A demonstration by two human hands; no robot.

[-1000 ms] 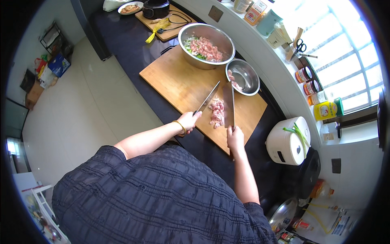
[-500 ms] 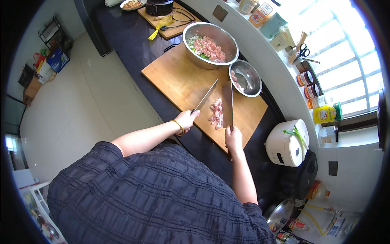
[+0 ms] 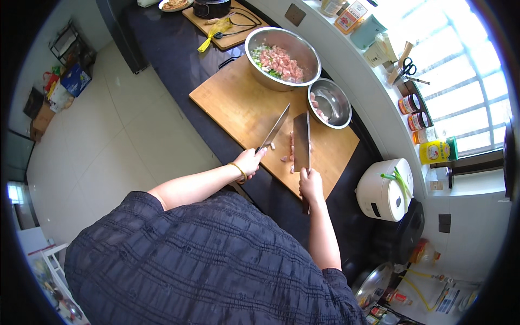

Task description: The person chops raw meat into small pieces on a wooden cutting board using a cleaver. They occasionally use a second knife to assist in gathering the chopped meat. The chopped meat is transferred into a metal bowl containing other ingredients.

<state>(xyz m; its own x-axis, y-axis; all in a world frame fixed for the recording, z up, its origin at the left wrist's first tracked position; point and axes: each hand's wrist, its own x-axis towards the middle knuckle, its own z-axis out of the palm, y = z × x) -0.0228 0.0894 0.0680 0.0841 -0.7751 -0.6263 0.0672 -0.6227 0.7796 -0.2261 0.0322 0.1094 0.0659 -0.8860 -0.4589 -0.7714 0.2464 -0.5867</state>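
Observation:
My left hand (image 3: 251, 162) is closed round the handle of a kitchen knife (image 3: 276, 125), whose blade points away over the wooden cutting board (image 3: 225, 103). A wide cleaver (image 3: 301, 142) is gripped in my right hand (image 3: 311, 185), its blade leaning over a small pile of chopped pink meat (image 3: 292, 146). Most of that pile is hidden by the blade; a few bits lie between the two knives. Beyond the blades stands a small steel bowl (image 3: 340, 104) with some meat pieces inside. The larger steel bowl (image 3: 309, 50) holds minced meat and chopped greens.
To the right is a white rice cooker (image 3: 382, 189) with green onion stalks (image 3: 401, 184) on its lid. Jars (image 3: 417, 120) and a bottle line the windowsill. At the back, a second board (image 3: 238, 37) carries a black appliance (image 3: 212, 8) and its cord.
The cleaver has shifted slightly left and tilted over the chopped meat, covering most of the pile that was in plain sight before. The left-hand knife has barely moved.

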